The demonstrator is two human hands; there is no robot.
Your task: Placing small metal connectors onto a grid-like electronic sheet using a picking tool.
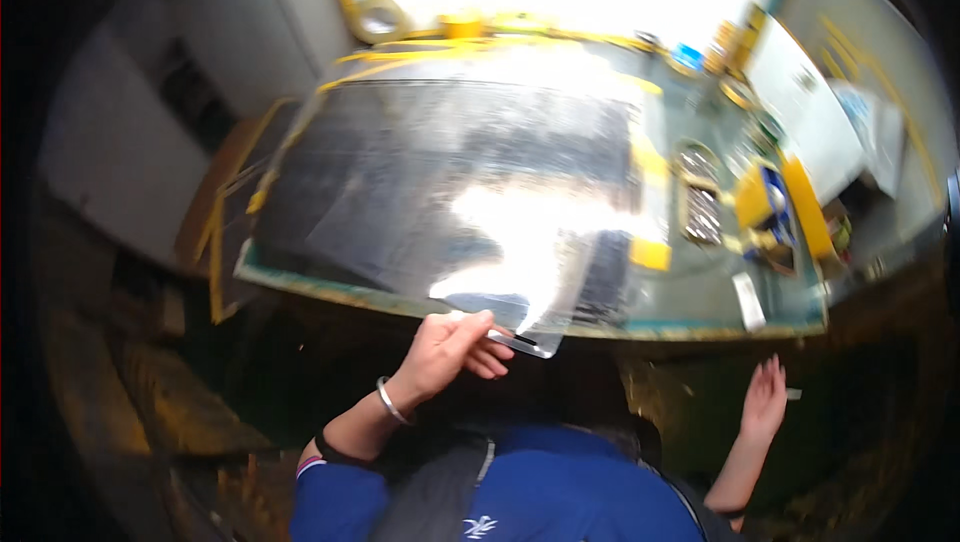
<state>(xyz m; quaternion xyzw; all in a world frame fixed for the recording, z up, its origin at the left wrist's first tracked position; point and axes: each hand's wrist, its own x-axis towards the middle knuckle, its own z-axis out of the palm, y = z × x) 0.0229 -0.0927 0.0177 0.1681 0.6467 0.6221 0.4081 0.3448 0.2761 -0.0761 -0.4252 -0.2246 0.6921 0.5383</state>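
Observation:
My left hand is closed on the near edge of a clear plastic sheet, thumb on top and fingers beneath. The sheet's near corner hangs past the table's front edge and has a slot in it. It overlaps a large dark, glossy panel, and strong glare hides part of both. Off the table's front right, my right hand is held away from everything on the tabletop, with its fingers stretched out. A small pale piece shows beside it; whether the hand touches it I cannot tell.
The glass-topped table has yellow tape along the panel's right side. On the right are a tray of dark pieces, a small white block and a yellow-and-blue box. Tape rolls stand by the bright window.

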